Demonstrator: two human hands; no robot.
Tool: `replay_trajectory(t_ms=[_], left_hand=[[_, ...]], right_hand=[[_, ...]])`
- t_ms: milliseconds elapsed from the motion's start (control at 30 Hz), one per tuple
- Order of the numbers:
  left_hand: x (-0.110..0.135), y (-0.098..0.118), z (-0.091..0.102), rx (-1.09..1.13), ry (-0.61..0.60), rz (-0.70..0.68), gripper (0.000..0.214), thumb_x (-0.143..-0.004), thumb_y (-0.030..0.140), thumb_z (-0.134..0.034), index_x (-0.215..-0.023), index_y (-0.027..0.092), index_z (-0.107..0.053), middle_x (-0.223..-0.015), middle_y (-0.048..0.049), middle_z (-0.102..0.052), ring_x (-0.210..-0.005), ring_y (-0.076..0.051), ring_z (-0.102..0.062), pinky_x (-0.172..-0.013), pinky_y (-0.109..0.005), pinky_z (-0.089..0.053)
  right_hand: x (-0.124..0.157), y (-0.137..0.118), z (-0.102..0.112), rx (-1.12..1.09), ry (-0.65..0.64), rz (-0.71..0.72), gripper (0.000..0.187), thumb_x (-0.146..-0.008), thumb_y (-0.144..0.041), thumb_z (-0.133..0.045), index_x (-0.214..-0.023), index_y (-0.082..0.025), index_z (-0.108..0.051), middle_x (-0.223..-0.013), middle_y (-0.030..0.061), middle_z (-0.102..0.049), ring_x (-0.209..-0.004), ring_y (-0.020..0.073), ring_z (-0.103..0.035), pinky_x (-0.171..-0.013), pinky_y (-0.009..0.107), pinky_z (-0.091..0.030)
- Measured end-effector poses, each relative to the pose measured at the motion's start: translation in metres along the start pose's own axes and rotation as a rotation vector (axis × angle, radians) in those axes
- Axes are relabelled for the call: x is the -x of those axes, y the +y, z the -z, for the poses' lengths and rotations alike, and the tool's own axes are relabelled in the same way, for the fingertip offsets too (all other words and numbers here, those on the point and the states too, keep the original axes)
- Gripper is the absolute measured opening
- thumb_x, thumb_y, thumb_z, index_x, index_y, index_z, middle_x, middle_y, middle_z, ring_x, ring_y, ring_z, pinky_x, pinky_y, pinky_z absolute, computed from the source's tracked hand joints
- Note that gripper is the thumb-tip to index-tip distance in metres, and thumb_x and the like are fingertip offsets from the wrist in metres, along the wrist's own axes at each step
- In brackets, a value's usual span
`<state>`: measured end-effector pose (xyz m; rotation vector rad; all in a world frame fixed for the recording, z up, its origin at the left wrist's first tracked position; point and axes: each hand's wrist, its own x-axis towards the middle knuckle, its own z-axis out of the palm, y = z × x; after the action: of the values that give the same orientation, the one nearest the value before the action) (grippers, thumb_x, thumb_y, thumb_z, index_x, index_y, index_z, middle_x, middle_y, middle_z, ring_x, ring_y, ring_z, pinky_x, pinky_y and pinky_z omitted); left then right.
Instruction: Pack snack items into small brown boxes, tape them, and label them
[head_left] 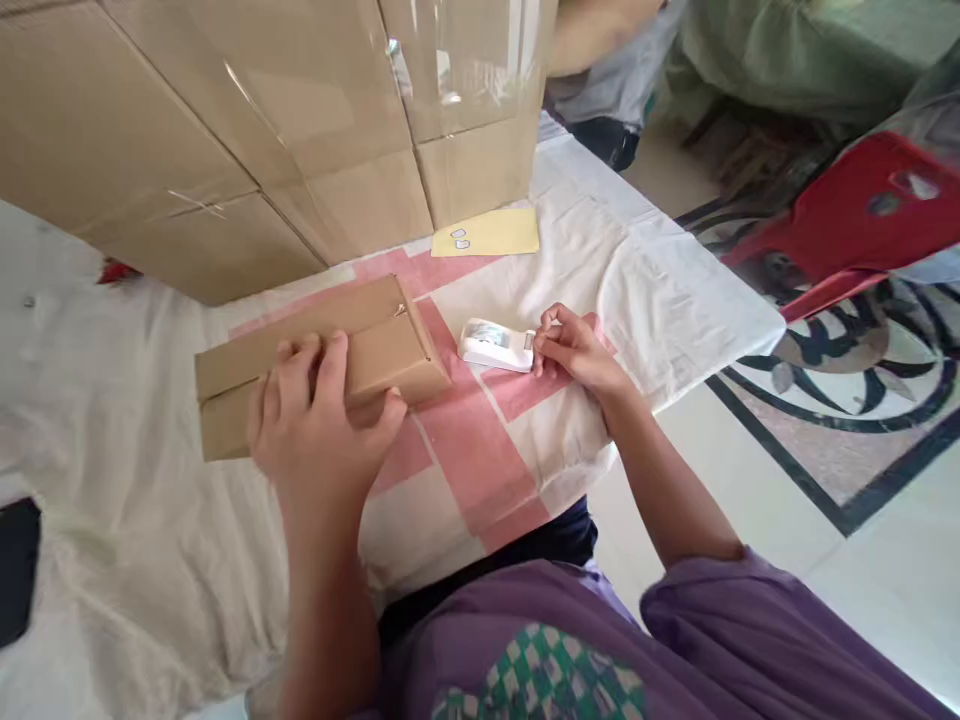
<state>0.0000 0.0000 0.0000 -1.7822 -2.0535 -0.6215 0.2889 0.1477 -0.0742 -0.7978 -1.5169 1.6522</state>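
Observation:
My left hand lies on a small flat cardboard box on the cloth-covered table, fingers pressed over its top and thumb against its near edge. My right hand is to the right, fingers pinched at the end of a white tape dispenser lying on the cloth. What the fingers pinch is too small to make out.
Large taped cardboard cartons stand at the back of the table. A yellow sheet with small stickers lies in front of them. The white and pink cloth ends at the right edge. A red chair and another person are beyond.

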Motion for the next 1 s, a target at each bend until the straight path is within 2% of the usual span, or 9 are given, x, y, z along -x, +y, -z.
replay_trajectory(t_ms=[200, 300, 533, 767, 1000], left_hand=[[-0.0008, 0.0013, 0.0022, 0.015, -0.023, 0.038, 0.067, -0.086, 0.043, -0.066, -0.148, 0.019, -0.056, -0.150, -0.0142, -0.058, -0.144, -0.038, -0.051, -0.121, -0.052, -0.038], [-0.0004, 0.0023, 0.0000, 0.027, 0.009, 0.050, 0.065, -0.086, 0.044, -0.065, -0.147, 0.020, -0.057, -0.149, -0.0133, -0.060, -0.143, -0.036, -0.052, -0.121, -0.050, -0.038], [0.0027, 0.0013, -0.0029, 0.039, 0.049, 0.036, 0.064, -0.089, 0.046, -0.060, -0.145, 0.015, -0.060, -0.146, -0.0167, -0.062, -0.143, -0.037, -0.052, -0.120, -0.049, -0.037], [0.0035, 0.0027, -0.0022, 0.055, 0.057, 0.045, 0.060, -0.092, 0.045, -0.057, -0.145, 0.017, -0.060, -0.147, -0.0150, -0.062, -0.143, -0.036, -0.052, -0.121, -0.049, -0.036], [0.0039, 0.0013, -0.0046, 0.056, 0.057, 0.030, 0.059, -0.094, 0.045, -0.054, -0.146, 0.017, -0.059, -0.147, -0.0139, -0.062, -0.143, -0.035, -0.051, -0.121, -0.048, -0.036]], right_hand=[[-0.0007, 0.0014, 0.0018, -0.018, -0.015, -0.005, 0.041, -0.090, -0.042, -0.074, -0.095, -0.026, -0.037, -0.064, -0.0083, -0.067, -0.052, 0.0121, -0.064, -0.043, 0.020, -0.047], [-0.0011, 0.0029, 0.0030, -0.022, -0.021, -0.010, 0.042, -0.088, -0.041, -0.075, -0.095, -0.026, -0.036, -0.064, -0.0082, -0.067, -0.052, 0.0127, -0.064, -0.043, 0.020, -0.048], [-0.0025, 0.0038, 0.0027, -0.017, -0.019, -0.012, 0.042, -0.086, -0.040, -0.074, -0.096, -0.026, -0.036, -0.063, -0.0082, -0.067, -0.051, 0.0126, -0.064, -0.042, 0.019, -0.048], [-0.0020, 0.0061, -0.0002, -0.001, 0.009, 0.011, 0.042, -0.084, -0.040, -0.072, -0.095, -0.027, -0.033, -0.062, -0.0094, -0.065, -0.049, 0.0130, -0.062, -0.038, 0.019, -0.047], [-0.0026, 0.0046, 0.0022, 0.010, -0.024, 0.004, 0.037, -0.083, -0.035, -0.068, -0.094, -0.027, -0.033, -0.062, -0.0093, -0.065, -0.049, 0.0131, -0.062, -0.041, 0.021, -0.050]])
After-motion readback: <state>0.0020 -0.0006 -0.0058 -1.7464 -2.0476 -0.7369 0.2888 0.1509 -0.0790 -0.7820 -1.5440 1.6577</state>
